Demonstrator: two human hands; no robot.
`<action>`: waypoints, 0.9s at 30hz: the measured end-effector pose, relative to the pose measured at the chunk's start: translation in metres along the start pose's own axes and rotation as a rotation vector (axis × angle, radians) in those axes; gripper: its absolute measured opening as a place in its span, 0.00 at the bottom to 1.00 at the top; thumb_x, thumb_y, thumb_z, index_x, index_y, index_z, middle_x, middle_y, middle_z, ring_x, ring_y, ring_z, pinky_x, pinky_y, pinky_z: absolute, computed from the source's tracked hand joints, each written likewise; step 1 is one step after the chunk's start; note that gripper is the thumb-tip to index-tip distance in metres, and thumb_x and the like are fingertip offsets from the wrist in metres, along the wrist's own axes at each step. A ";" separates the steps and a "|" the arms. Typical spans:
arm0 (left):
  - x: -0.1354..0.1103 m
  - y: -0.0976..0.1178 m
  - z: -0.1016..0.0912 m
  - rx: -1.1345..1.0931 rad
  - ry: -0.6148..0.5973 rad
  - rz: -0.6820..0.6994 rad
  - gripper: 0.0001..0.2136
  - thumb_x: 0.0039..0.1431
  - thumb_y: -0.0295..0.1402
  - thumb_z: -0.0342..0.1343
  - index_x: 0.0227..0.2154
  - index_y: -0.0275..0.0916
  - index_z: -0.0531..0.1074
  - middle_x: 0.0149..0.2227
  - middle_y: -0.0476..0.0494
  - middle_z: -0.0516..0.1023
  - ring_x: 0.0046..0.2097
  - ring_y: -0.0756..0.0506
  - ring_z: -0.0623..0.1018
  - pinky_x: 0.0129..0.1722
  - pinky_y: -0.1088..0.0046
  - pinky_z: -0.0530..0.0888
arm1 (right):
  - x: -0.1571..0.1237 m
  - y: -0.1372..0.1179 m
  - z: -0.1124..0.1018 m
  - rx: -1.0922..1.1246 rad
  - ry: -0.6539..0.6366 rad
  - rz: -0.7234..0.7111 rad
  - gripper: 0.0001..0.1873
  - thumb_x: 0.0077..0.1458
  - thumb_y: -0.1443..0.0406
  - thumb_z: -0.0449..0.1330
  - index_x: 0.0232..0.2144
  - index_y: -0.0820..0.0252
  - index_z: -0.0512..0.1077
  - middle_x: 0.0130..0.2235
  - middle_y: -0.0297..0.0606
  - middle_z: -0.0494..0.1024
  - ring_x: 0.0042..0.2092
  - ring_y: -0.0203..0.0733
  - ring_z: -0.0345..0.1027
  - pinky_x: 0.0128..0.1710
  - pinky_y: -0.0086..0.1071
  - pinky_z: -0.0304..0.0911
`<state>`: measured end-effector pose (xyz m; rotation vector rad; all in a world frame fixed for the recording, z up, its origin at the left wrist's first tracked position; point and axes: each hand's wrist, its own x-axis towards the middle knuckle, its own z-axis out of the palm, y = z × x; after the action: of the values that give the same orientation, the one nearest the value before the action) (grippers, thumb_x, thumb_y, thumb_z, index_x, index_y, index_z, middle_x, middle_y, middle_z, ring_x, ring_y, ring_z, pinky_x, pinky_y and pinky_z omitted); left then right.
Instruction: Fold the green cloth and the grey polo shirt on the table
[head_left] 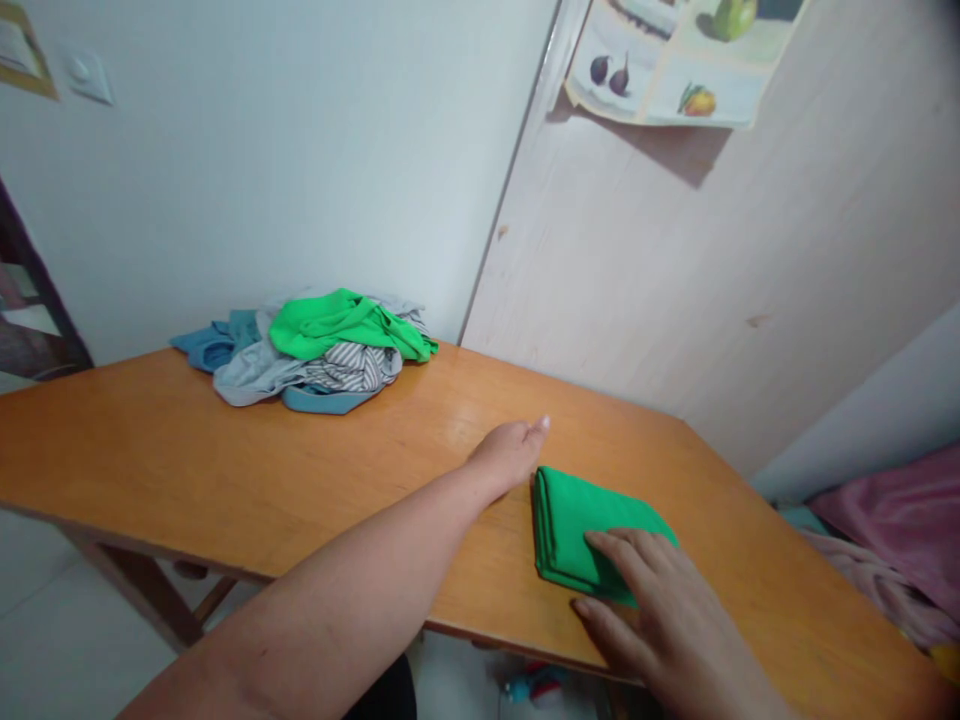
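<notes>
A green cloth (581, 525), folded into a neat thick rectangle, lies on the wooden table in front of me. My right hand (649, 590) rests on its near right part, fingers stretched over the top and thumb apart at the near edge. Just beyond the cloth's far left corner is my left hand (511, 452), low over the tabletop. One of its digits points out to the right, and the other fingers are mostly hidden. Nothing shows in that hand.
A loose heap of clothes sits at the table's back left, with a bright green garment (337, 325) over a striped one (352, 368) and blue ones. The wooden table (180, 450) meets the wall behind. Pink fabric (892, 530) lies beyond its right edge.
</notes>
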<state>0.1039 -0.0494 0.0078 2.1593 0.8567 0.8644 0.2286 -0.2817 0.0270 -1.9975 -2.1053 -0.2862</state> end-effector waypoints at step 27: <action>-0.006 -0.002 0.009 0.348 -0.094 0.051 0.22 0.69 0.49 0.39 0.37 0.41 0.74 0.43 0.41 0.77 0.49 0.38 0.73 0.45 0.61 0.66 | 0.089 0.225 0.058 -0.300 0.052 0.649 0.23 0.62 0.59 0.54 0.59 0.50 0.69 0.45 0.43 0.69 0.44 0.46 0.69 0.40 0.33 0.59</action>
<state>0.1071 -0.0553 -0.0012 2.5089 0.9652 0.6693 0.4473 -0.1679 -0.0050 -2.6705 -1.3313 -0.5408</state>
